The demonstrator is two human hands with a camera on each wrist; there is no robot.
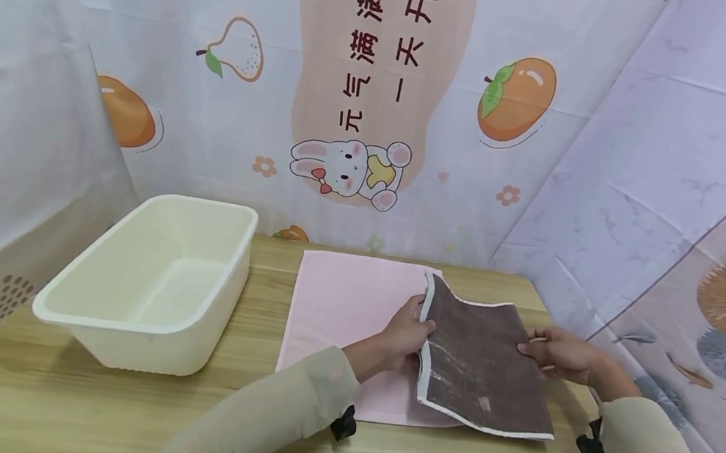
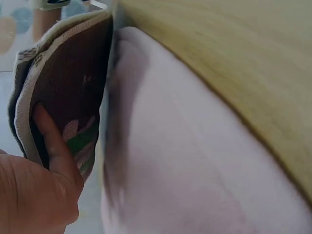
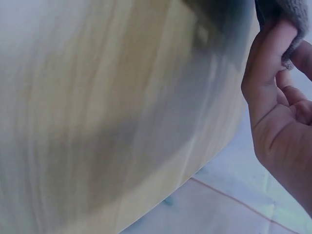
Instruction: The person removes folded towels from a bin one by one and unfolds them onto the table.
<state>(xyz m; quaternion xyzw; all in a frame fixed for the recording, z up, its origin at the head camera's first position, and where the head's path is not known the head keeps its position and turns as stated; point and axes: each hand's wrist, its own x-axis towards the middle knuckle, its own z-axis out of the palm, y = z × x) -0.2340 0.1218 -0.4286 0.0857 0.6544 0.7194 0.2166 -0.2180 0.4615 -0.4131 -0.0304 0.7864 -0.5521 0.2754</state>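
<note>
A folded brown towel (image 1: 482,357) with white edges is held up at a tilt, partly over a pink towel (image 1: 341,305) that lies flat on the table. My left hand (image 1: 407,328) pinches its left edge, thumb on the near face. In the left wrist view, a finger of the left hand (image 2: 53,185) lies against the brown towel (image 2: 63,87), where a green and pink print shows. My right hand (image 1: 565,355) pinches the opposite edge. In the right wrist view, the right hand (image 3: 282,112) has a towel corner (image 3: 295,29) between thumb and fingers.
A cream plastic basin (image 1: 159,331) stands on the left of the wooden table (image 1: 251,407); nothing shows inside it. A printed curtain (image 1: 233,132) hangs behind the table, and another patterned cloth (image 1: 670,214) hangs along the right side.
</note>
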